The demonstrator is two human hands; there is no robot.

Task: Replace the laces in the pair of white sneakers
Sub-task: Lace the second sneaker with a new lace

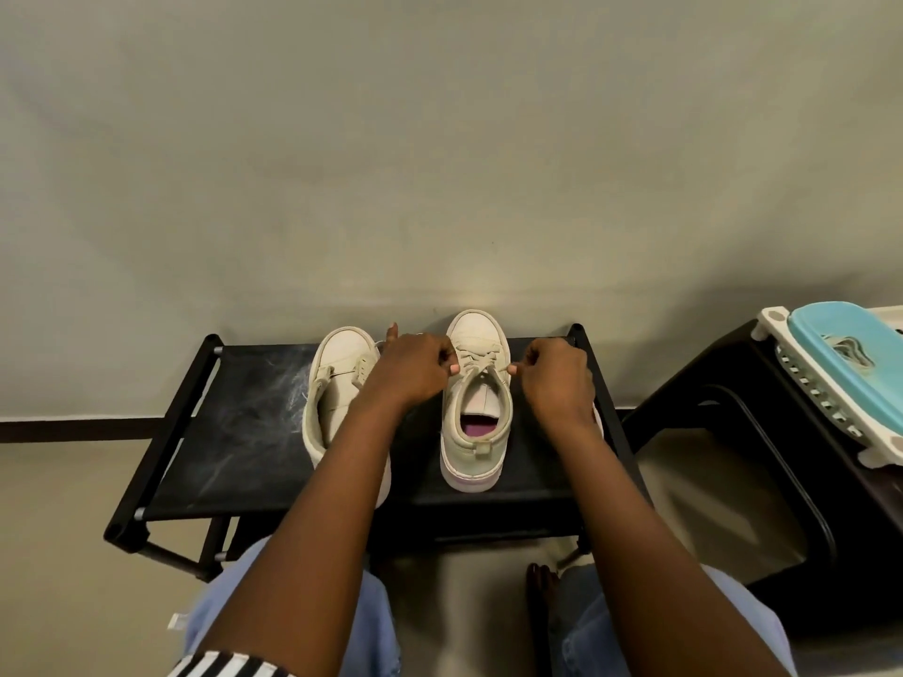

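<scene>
Two white sneakers stand toes away from me on a black fabric-topped rack (234, 422). The right sneaker (476, 408) has a cream lace (481, 366) threaded across its upper eyelets. My left hand (415, 371) pinches the lace's left end beside the tongue. My right hand (557, 378) pinches its right end on the other side. The lace runs taut between both hands. The left sneaker (337, 373) lies partly behind my left forearm, and I cannot tell how far it is laced.
A black plastic stool (733, 432) stands to the right, carrying a white tray with a turquoise lid (850, 364). A pale wall rises right behind the rack. My knees in light blue trousers and a bare foot (542, 593) sit below the rack's front edge.
</scene>
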